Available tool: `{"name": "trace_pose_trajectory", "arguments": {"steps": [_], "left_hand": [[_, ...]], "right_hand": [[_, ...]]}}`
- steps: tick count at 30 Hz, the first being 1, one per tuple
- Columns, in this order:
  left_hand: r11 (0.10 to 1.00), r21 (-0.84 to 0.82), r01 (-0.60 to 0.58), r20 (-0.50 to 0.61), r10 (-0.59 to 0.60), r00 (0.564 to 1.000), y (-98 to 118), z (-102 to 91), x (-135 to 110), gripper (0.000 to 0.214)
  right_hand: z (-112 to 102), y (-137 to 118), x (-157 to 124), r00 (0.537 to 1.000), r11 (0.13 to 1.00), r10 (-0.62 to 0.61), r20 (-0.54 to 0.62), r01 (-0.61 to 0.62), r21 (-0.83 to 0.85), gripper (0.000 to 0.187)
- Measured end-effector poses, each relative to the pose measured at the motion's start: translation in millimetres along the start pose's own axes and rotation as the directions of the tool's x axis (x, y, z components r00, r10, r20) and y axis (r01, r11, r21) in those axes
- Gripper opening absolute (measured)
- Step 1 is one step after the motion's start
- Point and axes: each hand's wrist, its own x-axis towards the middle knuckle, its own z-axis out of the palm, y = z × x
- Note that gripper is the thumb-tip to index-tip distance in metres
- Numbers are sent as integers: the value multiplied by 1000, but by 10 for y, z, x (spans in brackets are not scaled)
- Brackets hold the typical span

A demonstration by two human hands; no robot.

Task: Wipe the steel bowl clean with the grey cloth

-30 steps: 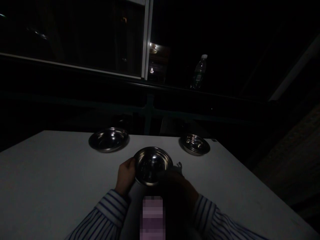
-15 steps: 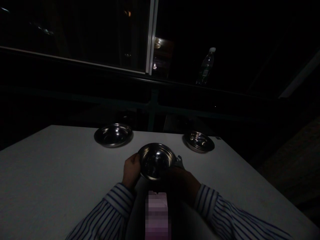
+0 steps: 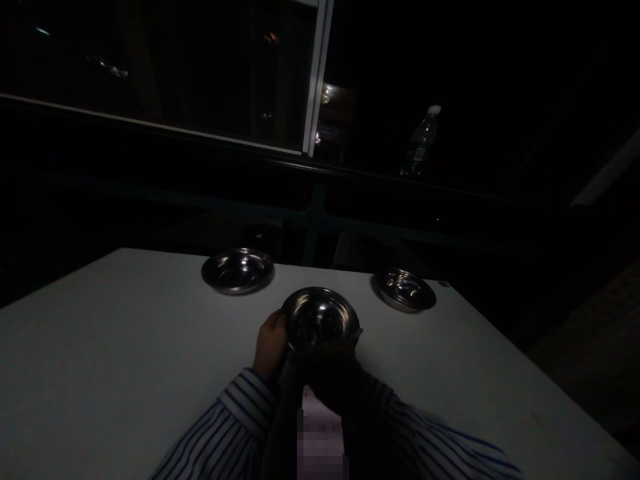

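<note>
A shiny metal bowl (image 3: 321, 315) is tilted toward me above the white table, its hollow side showing. My left hand (image 3: 271, 343) is closed on its left rim, thumb near the edge. In deep shadow, my right hand (image 3: 334, 370) lies over the lower front part of the bowl, and its fingers are hard to see. A small grey cloth-like piece (image 3: 358, 335) sticks out beside the bowl's right rim, next to that hand. Both forearms wear striped sleeves.
Two more metal bowls stand near the table's far edge, a wide bowl (image 3: 238, 272) to the left and a second bowl (image 3: 405, 289) to the right. Beyond the white table (image 3: 150, 347) are a dark window frame (image 3: 315, 80) and a plastic bottle (image 3: 420, 143) on a ledge.
My right hand has moved left and inward across the front of the bowl, and the grey piece shows less. My left hand keeps its hold. The whole view has shifted slightly.
</note>
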Motion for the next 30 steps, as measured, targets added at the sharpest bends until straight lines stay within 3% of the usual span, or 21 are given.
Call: {"name": "trace_pose_trajectory", "arguments": {"steps": [4, 10, 16, 24, 30], "left_hand": [[1000, 15, -23, 21, 23, 1000, 60, -34, -35, 36], [993, 96, -66, -5, 66, 998, 53, -111, 10, 23], [994, 105, 5, -47, 0, 999, -7, -112, 44, 30], [996, 55, 66, -49, -64, 997, 70, -99, 12, 26], [987, -23, 162, -14, -162, 987, -53, -50, 64, 44]], "right_hand": [[-113, -208, 141, 998, 998, 17, 63, -14, -53, 29], [-262, -299, 214, 998, 999, 0, 68, 3, -46, 28], [-276, -334, 350, 999, 1000, -9, 46, 8, 17, 28], [-314, -376, 554, 999, 998, 39, 33, -40, 49, 29], [-354, -344, 699, 997, 994, 78, 21, -79, 78, 26]]}}
